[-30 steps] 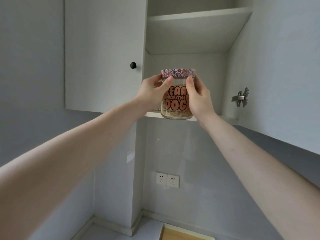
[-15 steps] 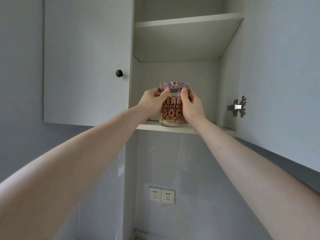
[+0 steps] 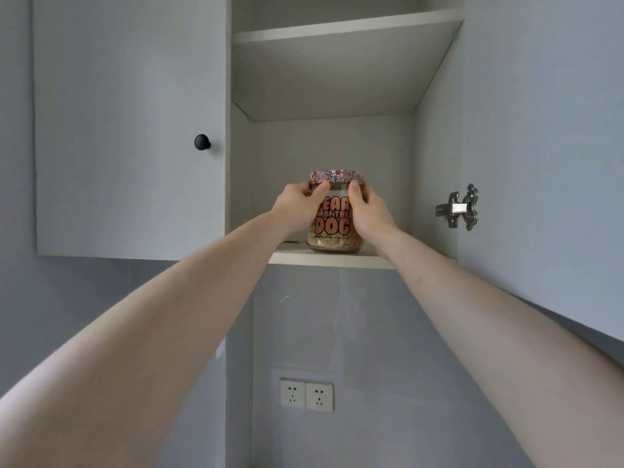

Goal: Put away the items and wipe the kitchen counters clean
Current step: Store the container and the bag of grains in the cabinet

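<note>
A glass jar (image 3: 334, 228) with a patterned pink lid and orange "YEAR OF THE DOG" lettering stands on the lower shelf (image 3: 324, 257) of an open wall cabinet. It holds a pale grainy filling at the bottom. My left hand (image 3: 297, 207) grips its left side and my right hand (image 3: 369, 212) grips its right side, thumbs just under the lid. Both arms reach up from below.
A shut cabinet door with a black knob (image 3: 202, 142) is to the left. The open door (image 3: 540, 146) with a metal hinge (image 3: 461, 207) stands to the right. An upper shelf (image 3: 337, 28) sits above. Two wall sockets (image 3: 306, 396) are below.
The jar went from held at the shelf's front edge to standing further in on the lower shelf. Both hands moved forward with it, and my view tilted upward.
</note>
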Demonstrator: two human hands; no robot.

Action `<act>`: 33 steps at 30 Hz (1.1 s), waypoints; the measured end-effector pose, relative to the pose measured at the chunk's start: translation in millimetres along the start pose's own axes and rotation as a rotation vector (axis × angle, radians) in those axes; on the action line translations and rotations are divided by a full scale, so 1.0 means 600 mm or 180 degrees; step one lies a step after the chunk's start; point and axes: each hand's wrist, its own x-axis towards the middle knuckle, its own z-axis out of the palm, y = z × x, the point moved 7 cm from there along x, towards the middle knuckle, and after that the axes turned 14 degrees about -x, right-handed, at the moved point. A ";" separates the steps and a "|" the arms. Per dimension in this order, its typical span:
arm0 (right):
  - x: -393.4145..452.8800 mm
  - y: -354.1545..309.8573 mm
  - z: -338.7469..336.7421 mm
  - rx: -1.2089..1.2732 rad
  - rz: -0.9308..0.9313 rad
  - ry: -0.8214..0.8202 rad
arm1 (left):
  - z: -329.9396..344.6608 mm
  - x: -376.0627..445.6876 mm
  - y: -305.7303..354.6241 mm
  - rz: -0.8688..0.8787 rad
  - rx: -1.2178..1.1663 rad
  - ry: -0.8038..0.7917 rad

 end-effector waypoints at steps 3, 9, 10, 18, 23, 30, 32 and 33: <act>0.009 0.015 0.004 -0.0019 0.0136 0.0015 | 0.017 0.011 -0.012 -0.0011 0.0023 -0.0001; 0.020 0.053 0.012 -0.0160 0.0478 -0.0148 | 0.052 0.024 -0.042 -0.0097 0.0402 -0.0009; 0.020 0.057 0.013 -0.0196 0.0531 -0.0163 | 0.056 0.024 -0.053 -0.0126 0.0453 -0.0027; 0.018 0.066 0.009 -0.0277 0.0572 -0.0021 | 0.052 0.001 -0.057 -0.0219 0.0639 -0.0104; -0.028 0.021 -0.033 -0.0646 -0.0033 0.0642 | 0.015 -0.077 -0.029 0.0362 0.0624 0.0164; -0.270 0.004 -0.039 0.0314 -0.1412 0.0899 | -0.045 -0.302 -0.037 0.0667 0.0029 0.0185; -0.343 0.044 -0.007 0.0285 -0.1346 0.0488 | -0.045 -0.370 -0.077 0.0420 -0.0064 -0.0090; -0.374 0.068 0.010 0.0230 -0.1274 0.0288 | -0.041 -0.400 -0.097 0.0299 -0.0053 -0.0264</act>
